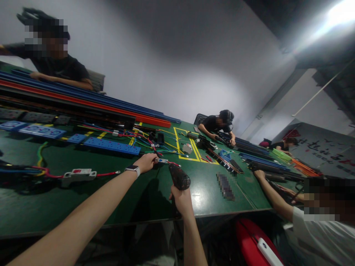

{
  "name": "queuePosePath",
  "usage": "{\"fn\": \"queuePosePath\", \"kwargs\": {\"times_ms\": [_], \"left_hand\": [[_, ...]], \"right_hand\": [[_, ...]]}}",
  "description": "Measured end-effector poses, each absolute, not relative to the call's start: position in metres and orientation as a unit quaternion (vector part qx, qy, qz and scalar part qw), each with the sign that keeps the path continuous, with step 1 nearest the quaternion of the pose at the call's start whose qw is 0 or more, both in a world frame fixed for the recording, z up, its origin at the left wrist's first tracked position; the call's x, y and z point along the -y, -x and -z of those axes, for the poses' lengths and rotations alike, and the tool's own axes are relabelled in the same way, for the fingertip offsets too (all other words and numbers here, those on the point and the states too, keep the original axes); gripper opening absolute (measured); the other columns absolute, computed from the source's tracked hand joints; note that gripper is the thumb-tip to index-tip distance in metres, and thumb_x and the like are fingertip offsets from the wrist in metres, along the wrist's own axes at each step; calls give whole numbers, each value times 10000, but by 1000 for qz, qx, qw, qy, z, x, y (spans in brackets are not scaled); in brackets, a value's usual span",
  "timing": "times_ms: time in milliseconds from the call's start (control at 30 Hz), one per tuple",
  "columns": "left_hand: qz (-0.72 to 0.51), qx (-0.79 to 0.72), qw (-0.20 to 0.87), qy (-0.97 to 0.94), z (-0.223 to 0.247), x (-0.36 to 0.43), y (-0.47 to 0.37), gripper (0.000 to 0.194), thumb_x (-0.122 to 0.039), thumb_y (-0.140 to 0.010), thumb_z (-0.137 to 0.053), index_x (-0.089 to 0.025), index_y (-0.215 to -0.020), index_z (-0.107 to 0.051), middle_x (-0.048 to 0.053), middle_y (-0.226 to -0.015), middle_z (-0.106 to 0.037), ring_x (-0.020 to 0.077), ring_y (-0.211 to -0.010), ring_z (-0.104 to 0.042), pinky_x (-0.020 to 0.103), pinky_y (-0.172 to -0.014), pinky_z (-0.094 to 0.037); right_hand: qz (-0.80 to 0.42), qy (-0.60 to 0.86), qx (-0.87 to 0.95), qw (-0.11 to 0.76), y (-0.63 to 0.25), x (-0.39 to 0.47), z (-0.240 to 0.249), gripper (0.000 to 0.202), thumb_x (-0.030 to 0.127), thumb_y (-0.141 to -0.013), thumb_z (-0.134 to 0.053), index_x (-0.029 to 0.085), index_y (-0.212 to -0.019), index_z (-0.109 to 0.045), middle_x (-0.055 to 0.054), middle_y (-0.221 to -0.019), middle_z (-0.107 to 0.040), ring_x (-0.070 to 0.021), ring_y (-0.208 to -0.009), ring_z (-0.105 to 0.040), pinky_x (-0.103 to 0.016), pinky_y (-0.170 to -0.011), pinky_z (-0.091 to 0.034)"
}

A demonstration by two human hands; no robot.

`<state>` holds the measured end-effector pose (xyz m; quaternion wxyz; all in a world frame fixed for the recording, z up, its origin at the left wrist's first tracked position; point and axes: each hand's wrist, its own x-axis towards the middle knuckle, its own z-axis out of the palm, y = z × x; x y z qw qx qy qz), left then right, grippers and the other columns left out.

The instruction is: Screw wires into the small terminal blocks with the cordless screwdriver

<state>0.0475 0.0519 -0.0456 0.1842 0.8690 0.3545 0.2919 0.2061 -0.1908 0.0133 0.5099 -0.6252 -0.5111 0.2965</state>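
My left hand point(146, 163) is closed on a small circuit breaker point(163, 160), holding it just above the green table point(155, 201). A red wire point(174, 163) with a ring terminal runs out from the breaker's right side. My right hand point(181, 199) grips a black cordless drill point(179, 178) by its handle. The drill's front end points away from me, close to the breaker; whether its bit touches the breaker I cannot tell. Another breaker point(79, 176), white with a red wire and ring terminal, lies on the table to the left.
Blue socket strips point(112, 146), coloured wires and long blue and red-orange rails point(149, 120) lie across the left and back. A third breaker point(187, 148) rests inside yellow tape lines. Co-workers sit opposite and at right. A red stool point(249, 240) stands below the table edge.
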Motion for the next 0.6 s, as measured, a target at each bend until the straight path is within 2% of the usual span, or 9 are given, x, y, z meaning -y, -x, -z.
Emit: {"fn": "queuePosePath", "kwargs": {"times_ms": [200, 600], "left_hand": [[-292, -352, 191, -868, 46, -52, -48, 190, -206, -806, -565, -234, -957, -676, 58, -991, -703, 204, -953, -632, 292, -858, -455], [-289, -352, 182, -872, 49, -55, -48, 189, -224, -819, -567, -236, -978, -670, 61, -995, -698, 205, -970, -627, 298, -879, -456]], "right_hand": [[-297, 620, 520, 507, -207, 191, -11, 116, 202, -772, -506, 172, -700, -592, 13, -521, -573, -158, -521, -561, -240, -525, -410], [-292, 616, 518, 516, -210, 189, -5, 107, 191, -767, -506, 172, -736, -607, 12, -540, -584, -161, -523, -574, -242, -520, -413]]}}
